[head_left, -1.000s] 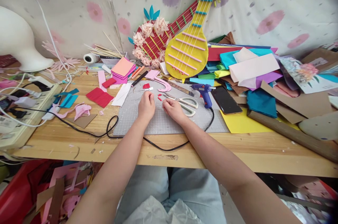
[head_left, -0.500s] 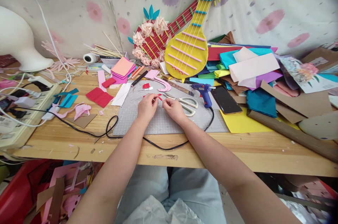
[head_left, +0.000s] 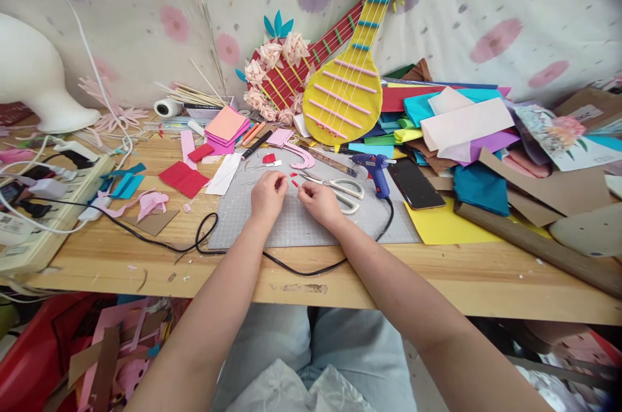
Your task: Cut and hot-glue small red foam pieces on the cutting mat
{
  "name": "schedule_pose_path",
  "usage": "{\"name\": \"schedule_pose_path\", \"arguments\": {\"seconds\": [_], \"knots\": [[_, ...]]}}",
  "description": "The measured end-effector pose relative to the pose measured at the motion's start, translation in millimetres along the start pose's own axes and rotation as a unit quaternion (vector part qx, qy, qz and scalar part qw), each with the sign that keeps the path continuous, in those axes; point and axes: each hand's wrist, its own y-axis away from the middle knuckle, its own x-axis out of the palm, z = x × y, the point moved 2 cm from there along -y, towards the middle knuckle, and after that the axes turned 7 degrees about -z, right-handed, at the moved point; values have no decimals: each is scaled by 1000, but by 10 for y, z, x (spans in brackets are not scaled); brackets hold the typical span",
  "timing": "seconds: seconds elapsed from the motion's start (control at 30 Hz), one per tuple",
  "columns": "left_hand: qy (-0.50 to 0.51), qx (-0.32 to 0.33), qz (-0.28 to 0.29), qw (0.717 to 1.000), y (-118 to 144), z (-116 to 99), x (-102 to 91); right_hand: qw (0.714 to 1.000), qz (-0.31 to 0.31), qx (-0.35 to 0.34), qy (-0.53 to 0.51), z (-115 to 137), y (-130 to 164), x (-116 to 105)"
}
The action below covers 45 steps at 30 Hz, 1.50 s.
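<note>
Head view: both hands rest on the grey cutting mat (head_left: 301,221) in the middle of the wooden tabletop (head_left: 437,269). The left hand (head_left: 267,194) is curled, fingers bent in to the thumb; its grip is nearly closed on sth very small at the fingertips, too small to tell what it is. The right hand (head_left: 318,200) is just beside it, also with a pinched grip, thumb and forefinger close together at a tiny piece; I cannot tell if it really holds it. Between the 2 hands, near the fingertips, lie small red paper bits (head_left: 294,183) on the mat, and one more red scrap (head_left: 269,158) lies further back.

Right of the right hand, touching the mat, lie the white-handled scissors (head_left: 345,190), then the blue glue gun (head_left: 376,169) w/ its black cable (head_left: 291,266) running along the mat's front edge. A black phone (head_left: 415,184) lies just beside the gun, partly on a yellow sheet (head_left: 437,225).

Behind the mat: a pink curved piece (head_left: 302,156), a black marker (head_left: 256,144), a stack of pink and orange squares (head_left: 226,127), and a yellow paper guitar (head_left: 347,94) leaning on the flowered wall. At right a big heap of coloured sheets (head_left: 461,127). At left a red square (head_left: 183,177), blue bits (head_left: 125,184) and a power strip (head_left: 43,205)
</note>
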Motion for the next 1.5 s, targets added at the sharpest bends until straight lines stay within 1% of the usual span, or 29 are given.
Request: {"name": "schedule_pose_path", "arguments": {"seconds": [0.1, 0.3, 0.4, 0.5, 0.6, 0.7, 0.9, 0.97, 1.07, 1.13, 1.2, 1.3, 1.37, 1.43, 1.5], "knots": [[18, -7, -10, 1000, -8, 20, -8, 1000, 3, -2, -4, -9, -4, -3], [45, -1, 32, 998, 27, -57, 7, 1000, -8, -3, 11, -15, 0, -5], [55, -17, 41, 997, 40, -84, 7, 999, -17, -17, 32, 6, 7, -22], [57, -42, 39, 997, 35, -83, -3, 998, -20, -39, 46, 28, 14, -34], [40, -51, 37, 997, 26, -71, -12, 997, -22, -51, 49, 36, 20, -34], [24, -66, 30, 997, 21, -44, -8, 997, -23, -52, 49, 37, 26, -34], [36, -94, 10, 995, 13, 0, -1, 997, -27, -46, 54, 36, 23, -46], [44, -100, 12, 994, 14, -12, -7, 997, -28, -45, 55, 37, 20, -45], [80, -112, 35, 990, 25, -40, 6, 997, -31, -50, 59, 38, 19, -41], [120, -141, 51, 981, 34, -41, 37, 996, -35, -56, 62, 38, 20, -40], [179, -190, 60, 963, 41, -26, 81, 995, -39, -62, 61, 36, 21, -41], [285, -268, 64, 918, 46, -8, 139, 995, -39, -67, 57, 31, 21, -47], [331, -301, 64, 892, 47, -10, 154, 995, -37, -68, 54, 31, 21, -51], [348, -317, 62, 880, 48, -13, 155, 995, -34, -73, 57, 36, 23, -53], [346, -316, 62, 881, 50, -11, 153, 994, -35, -78, 64, 43, 26, -54]]}}
